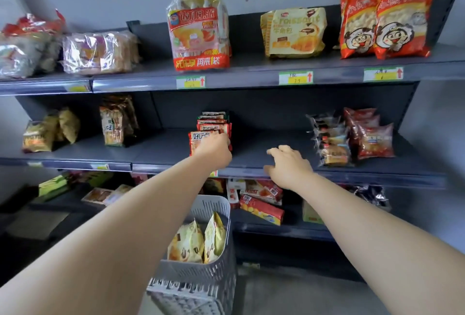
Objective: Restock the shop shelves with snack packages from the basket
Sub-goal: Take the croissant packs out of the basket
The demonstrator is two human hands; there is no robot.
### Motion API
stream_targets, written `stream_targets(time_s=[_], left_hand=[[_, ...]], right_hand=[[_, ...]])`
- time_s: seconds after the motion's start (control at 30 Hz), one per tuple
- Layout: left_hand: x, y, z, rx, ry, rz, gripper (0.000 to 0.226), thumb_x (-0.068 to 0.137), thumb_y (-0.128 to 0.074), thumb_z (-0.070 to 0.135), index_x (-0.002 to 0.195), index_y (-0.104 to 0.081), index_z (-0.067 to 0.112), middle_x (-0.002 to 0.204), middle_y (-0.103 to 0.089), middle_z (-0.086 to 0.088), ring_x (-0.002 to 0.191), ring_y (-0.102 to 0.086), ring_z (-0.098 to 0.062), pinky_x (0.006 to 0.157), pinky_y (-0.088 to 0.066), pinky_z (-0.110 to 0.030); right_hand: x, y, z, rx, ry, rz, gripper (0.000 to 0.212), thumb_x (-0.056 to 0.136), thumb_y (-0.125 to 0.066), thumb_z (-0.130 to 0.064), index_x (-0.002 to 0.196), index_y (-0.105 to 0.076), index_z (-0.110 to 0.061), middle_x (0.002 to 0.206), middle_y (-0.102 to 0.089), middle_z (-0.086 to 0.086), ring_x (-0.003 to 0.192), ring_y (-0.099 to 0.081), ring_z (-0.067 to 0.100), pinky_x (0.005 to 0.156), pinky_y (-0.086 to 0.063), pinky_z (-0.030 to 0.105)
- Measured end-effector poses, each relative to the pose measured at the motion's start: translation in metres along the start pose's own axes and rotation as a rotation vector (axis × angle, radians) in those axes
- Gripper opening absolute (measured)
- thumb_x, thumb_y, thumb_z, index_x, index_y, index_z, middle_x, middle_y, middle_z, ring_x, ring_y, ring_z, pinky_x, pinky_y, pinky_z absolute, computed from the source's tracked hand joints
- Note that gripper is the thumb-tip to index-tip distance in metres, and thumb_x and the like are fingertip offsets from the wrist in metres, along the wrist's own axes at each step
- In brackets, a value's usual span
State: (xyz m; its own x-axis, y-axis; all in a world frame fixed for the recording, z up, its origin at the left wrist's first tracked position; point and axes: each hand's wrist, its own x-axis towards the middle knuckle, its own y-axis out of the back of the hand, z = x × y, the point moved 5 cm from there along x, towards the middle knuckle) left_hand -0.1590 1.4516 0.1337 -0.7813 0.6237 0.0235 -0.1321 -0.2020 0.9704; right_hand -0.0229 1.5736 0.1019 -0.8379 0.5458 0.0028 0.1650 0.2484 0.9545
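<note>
My left hand [214,150] reaches onto the middle shelf [161,148] and grips the front red-and-white snack pack [198,140] of a row of like packs [214,122]. My right hand [289,167] hovers over the shelf's front edge to the right, fingers loosely spread, holding nothing. Below my arms stands a grey plastic basket [214,204] with yellow snack bags [196,241] upright in it.
The top shelf [251,70] carries a tall bread bag [198,30], a croissant pack [293,33] and red puffed-snack bags [385,20]. Clear-wrapped cakes [332,138] and dark red bags [372,136] stand at the middle shelf's right. Red boxes [261,208] lie on the bottom shelf.
</note>
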Motion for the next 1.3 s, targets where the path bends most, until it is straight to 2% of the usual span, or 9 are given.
stream_targets(time_s=[0.1, 0.2, 0.37, 0.63, 0.77, 0.97, 1.03, 1.17, 1.3], left_hand=[[-0.014, -0.026, -0.049, -0.03, 0.122, -0.058, 0.03, 0.093, -0.05, 0.013, 0.121, -0.06, 0.011, 0.121, -0.06, -0.012, 0.108, -0.056, -0.031, 0.088, -0.053, -0.04], [-0.021, -0.05, -0.09, -0.001, 0.183, -0.108, 0.019, 0.093, -0.049, 0.017, 0.104, -0.062, 0.011, 0.109, -0.066, -0.011, 0.093, -0.06, -0.029, 0.073, -0.053, -0.036], [-0.021, -0.09, -0.15, -0.03, 0.265, -0.213, 0.031, 0.094, -0.054, 0.018, 0.123, -0.062, 0.009, 0.122, -0.064, -0.011, 0.112, -0.06, -0.029, 0.093, -0.049, -0.035], [0.008, -0.164, -0.225, -0.091, 0.316, -0.375, 0.028, 0.092, -0.051, 0.017, 0.113, -0.066, 0.007, 0.113, -0.068, -0.011, 0.105, -0.064, -0.032, 0.084, -0.05, -0.033], [0.015, -0.199, -0.257, -0.219, 0.364, -0.452, 0.039, 0.093, -0.052, 0.013, 0.131, -0.057, 0.011, 0.129, -0.061, -0.007, 0.116, -0.059, -0.027, 0.095, -0.049, -0.031], [0.016, -0.231, -0.304, -0.273, 0.458, -0.545, 0.033, 0.094, -0.053, 0.014, 0.125, -0.062, 0.006, 0.127, -0.062, -0.01, 0.117, -0.059, -0.027, 0.093, -0.047, -0.029], [0.013, -0.237, -0.315, -0.298, 0.499, -0.561, 0.035, 0.093, -0.054, 0.013, 0.126, -0.062, 0.006, 0.128, -0.062, -0.01, 0.117, -0.058, -0.027, 0.093, -0.046, -0.03], [0.007, -0.252, -0.332, -0.365, 0.586, -0.579, 0.042, 0.089, -0.057, 0.015, 0.131, -0.059, 0.011, 0.129, -0.061, -0.007, 0.117, -0.057, -0.024, 0.089, -0.043, -0.024], [-0.001, -0.257, -0.339, -0.422, 0.675, -0.553, 0.039, 0.088, -0.055, 0.017, 0.127, -0.061, 0.014, 0.119, -0.064, -0.004, 0.093, -0.059, -0.02, 0.074, -0.041, -0.022]], right_hand=[[-0.007, -0.04, -0.012, 0.007, 0.029, -0.086, 0.051, 0.099, -0.047, -0.034, 0.148, -0.035, -0.025, 0.153, -0.03, 0.004, 0.138, -0.032, 0.029, 0.105, -0.038, 0.045], [-0.007, -0.079, -0.023, -0.014, 0.04, -0.158, 0.048, 0.097, -0.049, -0.04, 0.142, -0.043, -0.023, 0.146, -0.038, 0.005, 0.134, -0.038, 0.029, 0.101, -0.042, 0.044], [0.007, -0.138, -0.046, 0.011, 0.047, -0.293, 0.052, 0.096, -0.051, -0.044, 0.142, -0.043, -0.021, 0.146, -0.039, 0.005, 0.134, -0.038, 0.029, 0.1, -0.042, 0.04], [0.05, -0.226, -0.078, 0.073, -0.029, -0.544, 0.049, 0.096, -0.054, -0.034, 0.142, -0.045, -0.018, 0.144, -0.044, 0.009, 0.131, -0.043, 0.03, 0.104, -0.041, 0.037], [0.077, -0.261, -0.097, 0.103, -0.11, -0.577, 0.043, 0.097, -0.052, -0.026, 0.139, -0.045, -0.016, 0.14, -0.051, 0.009, 0.124, -0.051, 0.028, 0.096, -0.047, 0.035], [0.095, -0.322, -0.108, 0.192, -0.3, -0.657, 0.052, 0.095, -0.053, -0.023, 0.142, -0.035, -0.011, 0.128, -0.055, 0.013, 0.099, -0.057, 0.026, 0.073, -0.047, 0.031], [0.099, -0.341, -0.108, 0.169, -0.345, -0.68, 0.052, 0.095, -0.052, -0.021, 0.141, -0.034, -0.007, 0.129, -0.054, 0.015, 0.104, -0.057, 0.028, 0.071, -0.045, 0.03], [0.114, -0.372, -0.109, 0.123, -0.442, -0.685, 0.059, 0.096, -0.051, -0.013, 0.148, -0.023, -0.003, 0.146, -0.04, 0.018, 0.127, -0.048, 0.034, 0.091, -0.044, 0.035], [0.13, -0.391, -0.111, 0.045, -0.475, -0.665, 0.072, 0.098, -0.05, -0.01, 0.154, -0.007, -0.003, 0.159, -0.023, 0.016, 0.142, -0.033, 0.032, 0.113, -0.029, 0.04]])
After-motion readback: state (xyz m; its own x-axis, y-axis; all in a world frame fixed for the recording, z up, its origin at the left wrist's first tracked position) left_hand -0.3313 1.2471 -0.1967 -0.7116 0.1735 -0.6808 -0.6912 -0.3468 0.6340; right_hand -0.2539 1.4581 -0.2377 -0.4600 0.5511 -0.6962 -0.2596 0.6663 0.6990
